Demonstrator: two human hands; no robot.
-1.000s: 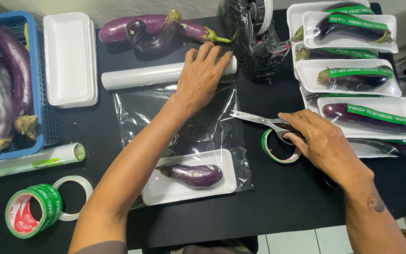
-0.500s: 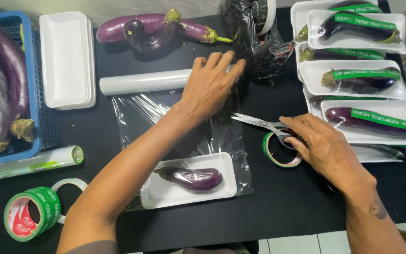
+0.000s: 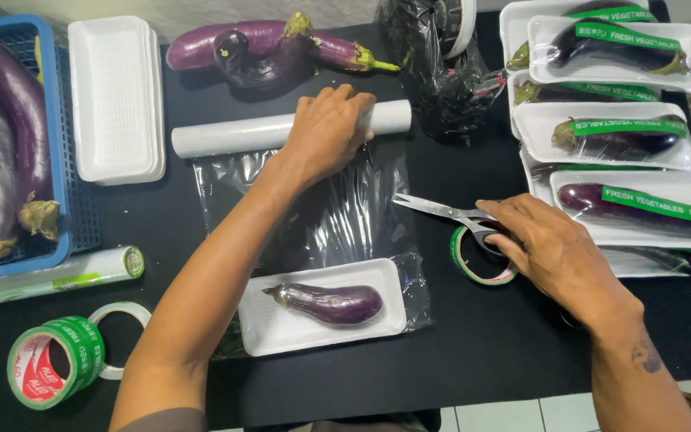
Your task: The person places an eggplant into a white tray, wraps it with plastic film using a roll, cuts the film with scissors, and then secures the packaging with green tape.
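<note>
- Head camera looks down at my two hands over a black table (image 3: 473, 360).
- My left hand (image 3: 331, 128) lies on top of a white roll of clear wrap (image 3: 233, 134), with the fingers curled over it.
- A sheet of clear wrap (image 3: 345, 216) runs from the roll toward me, flat on the table.
- The near end of the sheet lies under a white foam tray (image 3: 281, 328).
- One small purple eggplant (image 3: 331, 303) lies in that tray, with its stem to the left.
- My right hand (image 3: 549, 252) is closed on the handles of the scissors (image 3: 441, 210).
- The scissor blades point left, and their tips are just beside the right edge of the sheet.
- A green tape ring (image 3: 473, 268) lies under my right hand, partly hidden.
- On the right are white trays with wrapped eggplants (image 3: 617, 136), each with a green strip across it.
- At the top lie loose eggplants (image 3: 265, 48) and a crumpled black bag (image 3: 441, 72).
- A stack of empty white trays (image 3: 113, 96) sits at the top left, next to a blue basket (image 3: 61, 160) with more eggplants.
- Near my left elbow are a green tape roll (image 3: 53, 362), a thin white ring (image 3: 125, 316) and a spare wrap roll (image 3: 57, 276).
</note>
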